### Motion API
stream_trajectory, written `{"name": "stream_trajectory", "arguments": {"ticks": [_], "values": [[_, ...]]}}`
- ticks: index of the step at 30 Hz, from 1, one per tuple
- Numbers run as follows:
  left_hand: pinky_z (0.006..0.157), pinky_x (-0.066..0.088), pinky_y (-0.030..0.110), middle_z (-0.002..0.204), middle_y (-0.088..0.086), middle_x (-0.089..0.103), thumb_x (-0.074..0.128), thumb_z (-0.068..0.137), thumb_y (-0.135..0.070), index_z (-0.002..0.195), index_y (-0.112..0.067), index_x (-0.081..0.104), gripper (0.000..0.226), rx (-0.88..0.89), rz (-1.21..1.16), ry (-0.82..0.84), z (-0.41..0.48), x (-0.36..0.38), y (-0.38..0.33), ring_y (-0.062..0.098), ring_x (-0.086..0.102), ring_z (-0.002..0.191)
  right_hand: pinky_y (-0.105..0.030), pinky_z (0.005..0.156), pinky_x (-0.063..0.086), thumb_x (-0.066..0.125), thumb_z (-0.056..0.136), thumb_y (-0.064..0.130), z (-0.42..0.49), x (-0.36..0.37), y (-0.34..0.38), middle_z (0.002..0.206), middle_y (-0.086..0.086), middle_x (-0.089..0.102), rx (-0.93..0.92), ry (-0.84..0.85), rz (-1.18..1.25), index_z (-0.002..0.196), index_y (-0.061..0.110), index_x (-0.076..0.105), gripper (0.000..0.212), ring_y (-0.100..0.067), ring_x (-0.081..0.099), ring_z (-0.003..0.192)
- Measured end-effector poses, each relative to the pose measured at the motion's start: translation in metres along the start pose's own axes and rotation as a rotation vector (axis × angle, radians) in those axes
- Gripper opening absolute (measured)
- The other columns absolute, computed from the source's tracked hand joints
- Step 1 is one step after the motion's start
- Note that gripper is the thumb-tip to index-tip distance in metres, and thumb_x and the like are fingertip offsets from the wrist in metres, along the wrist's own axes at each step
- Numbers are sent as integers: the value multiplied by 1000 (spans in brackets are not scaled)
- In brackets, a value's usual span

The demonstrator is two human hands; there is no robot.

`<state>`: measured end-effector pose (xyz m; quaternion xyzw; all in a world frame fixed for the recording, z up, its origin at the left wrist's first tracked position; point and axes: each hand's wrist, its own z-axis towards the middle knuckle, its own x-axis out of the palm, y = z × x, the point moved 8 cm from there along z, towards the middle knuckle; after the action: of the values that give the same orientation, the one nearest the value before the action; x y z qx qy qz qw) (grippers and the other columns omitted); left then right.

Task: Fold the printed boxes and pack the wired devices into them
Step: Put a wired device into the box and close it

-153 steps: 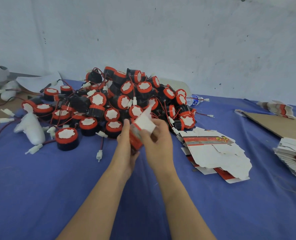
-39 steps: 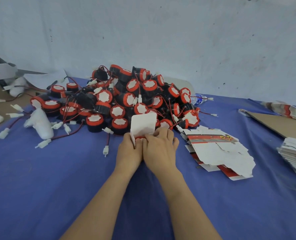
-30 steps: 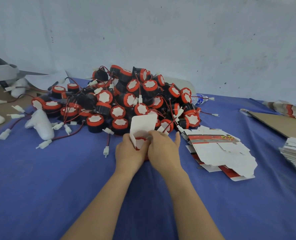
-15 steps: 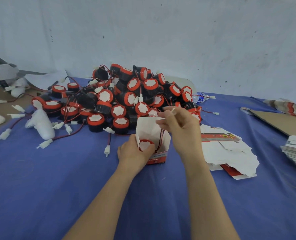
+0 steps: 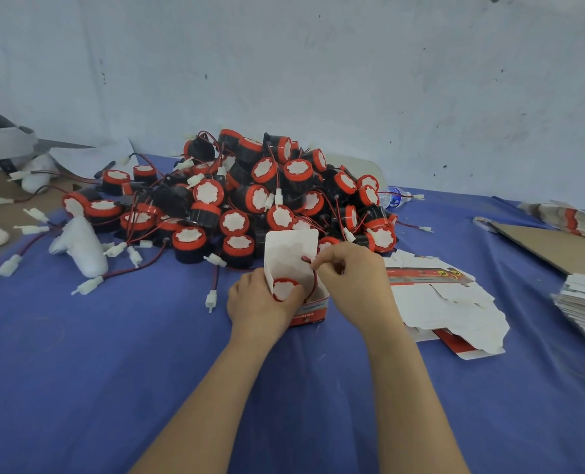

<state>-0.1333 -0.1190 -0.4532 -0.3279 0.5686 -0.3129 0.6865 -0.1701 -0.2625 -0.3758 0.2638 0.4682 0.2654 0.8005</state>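
One box (image 5: pixel 313 306), likely flimsy: your left hand (image 5: pixel 260 302) clamps its wall, your right hand (image 5: pixel 350 273) pinches the springy-looking wire (image 5: pixel 315 280).

Box (image 5: pixel 313 311): upright on the blue tabletop (image 5: pixel 113 371), top flap raised, one device (image 5: pixel 283 289) inside.
Left hand (image 5: pixel 260 302): grips the box's left side.
Right hand (image 5: pixel 350 271): over the box's right edge, pinching the red wire (image 5: pixel 315 280).
Pile of devices (image 5: pixel 250 196): just behind the box.
Flat boxes (image 5: pixel 445 295): right of the box.
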Motion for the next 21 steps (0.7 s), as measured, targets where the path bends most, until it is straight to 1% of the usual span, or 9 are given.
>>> {"name": "stream_trajectory", "arguments": {"ticks": [2,6,8,10,13,15,18,19,21], "values": [[99,42,45,122,7,58,64,81,-47,121,-14,56,52,2,4,-1,0,0,-1,27,48,117,-15,54,44,51,84,4,0,-2,3,83,6,65,0,55,-94,77,17,71,25,-8,54,62],[92,46,48,110,10,62,48,94,-42,108,-10,59,37,1,-65,-20,-2,-1,0,30,53,110,-39,68,56,51,80,3,-4,9,7,81,-9,71,7,221,-268,77,5,73,22,-25,63,73],[90,46,48,104,9,63,41,97,-45,103,-10,58,39,-2,-101,-33,-4,-1,-1,29,55,104,-42,71,55,52,80,2,-8,20,7,80,-12,71,-3,350,-293,78,1,72,20,-29,64,78],[90,47,47,104,7,64,44,97,-45,106,-13,58,37,4,-115,-24,-4,-1,-2,27,57,103,-39,71,55,52,80,2,-11,23,5,79,-11,71,3,400,-292,77,2,73,21,-28,65,78],[92,47,46,108,5,65,55,92,-39,113,-16,56,32,12,-106,-1,-3,2,-2,26,56,107,-32,68,54,52,82,2,-8,19,0,78,-10,71,51,323,-203,76,6,72,22,-27,65,78],[91,47,46,108,4,65,56,92,-40,114,-16,55,33,11,-81,-5,-3,4,-3,26,57,106,-23,63,53,53,86,4,-7,17,-6,79,-5,70,117,227,-86,81,16,70,22,-21,66,77],[91,47,45,107,6,66,54,93,-41,114,-15,54,33,-9,-65,-20,-2,4,-2,27,58,103,-9,62,46,56,90,11,-5,21,-10,100,0,65,174,84,22,115,16,63,26,-9,61,83],[91,46,46,106,6,66,53,93,-41,113,-15,54,33,-14,-62,-21,-1,5,-2,27,59,103,-8,63,44,58,91,12,-5,22,-11,104,-1,63,185,50,30,123,14,59,32,-8,59,85],[92,46,46,105,6,66,52,93,-41,111,-14,53,33,-20,-53,-21,-1,6,-2,28,59,102,-17,70,46,58,92,14,-6,27,-10,109,-6,62,190,24,-10,127,11,53,36,-14,59,92]]}}
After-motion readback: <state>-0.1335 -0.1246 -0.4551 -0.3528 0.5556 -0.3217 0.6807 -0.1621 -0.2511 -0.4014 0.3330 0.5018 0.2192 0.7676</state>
